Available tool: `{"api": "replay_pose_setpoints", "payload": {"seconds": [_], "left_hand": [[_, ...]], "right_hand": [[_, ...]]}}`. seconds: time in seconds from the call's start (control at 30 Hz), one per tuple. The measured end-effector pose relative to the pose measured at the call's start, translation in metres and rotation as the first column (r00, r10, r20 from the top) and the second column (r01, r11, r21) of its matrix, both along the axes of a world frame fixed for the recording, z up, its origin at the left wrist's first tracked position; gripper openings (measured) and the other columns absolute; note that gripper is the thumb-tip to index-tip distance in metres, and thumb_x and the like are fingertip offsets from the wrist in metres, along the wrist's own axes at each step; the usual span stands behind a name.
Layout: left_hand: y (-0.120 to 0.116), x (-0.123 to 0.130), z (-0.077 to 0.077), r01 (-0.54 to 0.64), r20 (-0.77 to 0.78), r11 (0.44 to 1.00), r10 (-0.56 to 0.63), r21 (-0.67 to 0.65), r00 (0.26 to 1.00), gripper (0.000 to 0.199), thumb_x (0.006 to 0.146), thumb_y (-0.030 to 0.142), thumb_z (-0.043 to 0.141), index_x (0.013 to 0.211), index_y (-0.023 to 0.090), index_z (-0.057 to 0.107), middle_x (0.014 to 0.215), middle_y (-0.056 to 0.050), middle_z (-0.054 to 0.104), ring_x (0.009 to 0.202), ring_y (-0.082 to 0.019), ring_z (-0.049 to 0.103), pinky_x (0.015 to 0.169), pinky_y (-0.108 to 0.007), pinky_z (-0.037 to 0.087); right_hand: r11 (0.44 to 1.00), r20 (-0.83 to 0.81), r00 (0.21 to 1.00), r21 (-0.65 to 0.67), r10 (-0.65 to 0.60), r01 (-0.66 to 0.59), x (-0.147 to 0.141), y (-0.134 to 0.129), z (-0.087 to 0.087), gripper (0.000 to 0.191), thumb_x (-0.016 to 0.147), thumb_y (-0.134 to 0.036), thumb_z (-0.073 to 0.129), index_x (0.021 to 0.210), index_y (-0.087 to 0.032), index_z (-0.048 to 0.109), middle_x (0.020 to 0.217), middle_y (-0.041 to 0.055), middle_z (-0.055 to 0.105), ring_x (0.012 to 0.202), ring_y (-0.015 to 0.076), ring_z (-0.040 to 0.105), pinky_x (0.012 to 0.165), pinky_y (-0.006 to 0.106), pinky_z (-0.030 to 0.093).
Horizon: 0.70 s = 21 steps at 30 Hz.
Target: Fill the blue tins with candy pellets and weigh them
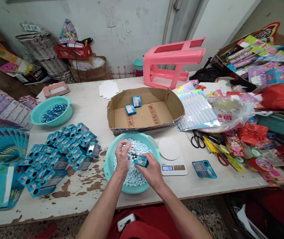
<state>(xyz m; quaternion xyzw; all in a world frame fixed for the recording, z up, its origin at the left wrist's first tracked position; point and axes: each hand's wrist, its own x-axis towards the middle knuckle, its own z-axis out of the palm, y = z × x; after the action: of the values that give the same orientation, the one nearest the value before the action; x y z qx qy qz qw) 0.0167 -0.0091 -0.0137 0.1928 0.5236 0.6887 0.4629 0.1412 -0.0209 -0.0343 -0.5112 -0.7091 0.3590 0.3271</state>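
Note:
A turquoise basin (108, 172) full of small pale blue and white candies (134, 177) stands in front of me. Over its right side, my right hand (152, 171) grips a small teal box (141, 161) with printed lettering. My left hand (122, 156) is cupped above the candies, its fingers curled around several of them, close to the end of the box. Right of the basin sits a white digital scale (173, 167) with a round plate and a lit display. Another teal box (204, 169) lies farther right on the table.
Many teal boxes (62, 149) stand grouped at left, near a basin (68, 114) of shiny blue pieces. A cardboard tray (142, 116) with two teal boxes lies behind the candy basin. Scissors (197, 140), holographic sheets (198, 109) and a pink stool (174, 59) occupy the right and back.

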Motion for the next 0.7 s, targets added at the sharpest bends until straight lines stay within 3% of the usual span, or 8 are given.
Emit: {"api": "replay_pose_setpoints", "payload": {"seconds": [0.2, 0.5, 0.7], "left_hand": [[0.0061, -0.0006, -0.0015, -0.018, 0.087, 1.000, 0.018, -0.001, 0.996, 0.034, 0.073, 0.037, 0.064, 0.098, 0.020, 0.049, 0.074, 0.000, 0.061, 0.055, -0.011, 0.058, 0.051, -0.023, 0.046], [0.0032, 0.0023, 0.0007, -0.014, 0.082, 0.998, 0.009, 0.060, 0.997, 0.028, 0.074, 0.034, 0.065, 0.092, 0.019, 0.051, 0.071, 0.003, 0.057, 0.053, -0.010, 0.057, 0.050, -0.022, 0.046], [0.0060, 0.0047, 0.0040, -0.013, 0.054, 0.999, 0.011, 0.041, 0.998, 0.034, 0.073, 0.034, 0.065, 0.099, 0.020, 0.049, 0.076, 0.000, 0.061, 0.058, -0.012, 0.060, 0.051, -0.022, 0.047]], "right_hand": [[0.999, 0.017, 1.000, 0.034, 0.001, -0.002, -0.0013, 0.0028, 0.0029, 0.028, 0.066, -0.022, 0.071, 0.092, -0.023, 0.061, 0.088, 0.0028, 0.061, 0.087, 0.0237, 0.059, 0.077, 0.035, 0.047], [0.999, -0.005, 1.000, 0.037, 0.017, -0.017, 0.0010, 0.0009, 0.0038, 0.029, 0.067, -0.021, 0.073, 0.094, -0.022, 0.061, 0.090, 0.0027, 0.060, 0.089, 0.0230, 0.058, 0.079, 0.035, 0.046], [1.000, -0.022, 1.000, 0.026, 0.006, -0.006, 0.0042, 0.0006, 0.0039, 0.028, 0.066, -0.021, 0.073, 0.093, -0.023, 0.062, 0.089, 0.0026, 0.061, 0.087, 0.0231, 0.058, 0.077, 0.035, 0.047]]}}
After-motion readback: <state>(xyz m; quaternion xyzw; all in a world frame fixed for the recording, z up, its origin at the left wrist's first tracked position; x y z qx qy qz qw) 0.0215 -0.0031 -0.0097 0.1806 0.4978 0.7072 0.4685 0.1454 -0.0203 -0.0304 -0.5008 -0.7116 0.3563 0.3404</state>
